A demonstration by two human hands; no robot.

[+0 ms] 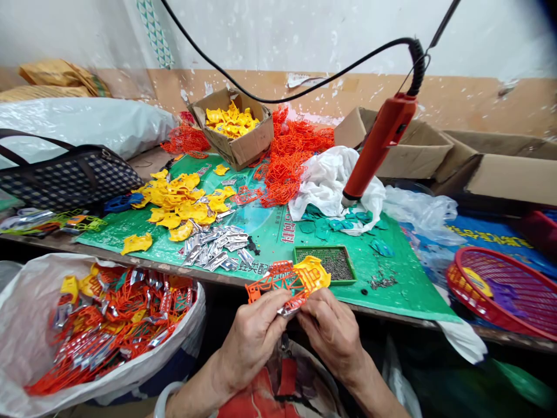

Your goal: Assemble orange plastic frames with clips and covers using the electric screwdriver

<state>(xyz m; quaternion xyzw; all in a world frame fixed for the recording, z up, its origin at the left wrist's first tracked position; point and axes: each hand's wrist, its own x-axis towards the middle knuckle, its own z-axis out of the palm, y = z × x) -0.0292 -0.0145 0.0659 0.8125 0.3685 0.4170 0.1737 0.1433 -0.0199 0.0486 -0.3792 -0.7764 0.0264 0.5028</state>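
Observation:
Both of my hands are together at the near edge of the green-covered table. My left hand (256, 334) pinches an orange lattice frame (278, 277) from below, near a silver piece. A yellow piece (314, 274) is joined to the frame's right end, and my right hand (333, 331) grips the assembly just beneath it. Beyond lies a pile of yellow pieces (180, 200), with silver plates (217, 247) in front of it. A green tray (297, 249) of small metal parts is just behind the held assembly. My fingertips partly hide its underside.
A red electric screwdriver (378, 148) hangs over the table at right. An open white sack (21, 325) of orange assemblies stands at lower left. Behind are a cardboard box (248, 145) of yellow pieces and orange frames (289, 157). A red basket (500, 313) sits at right.

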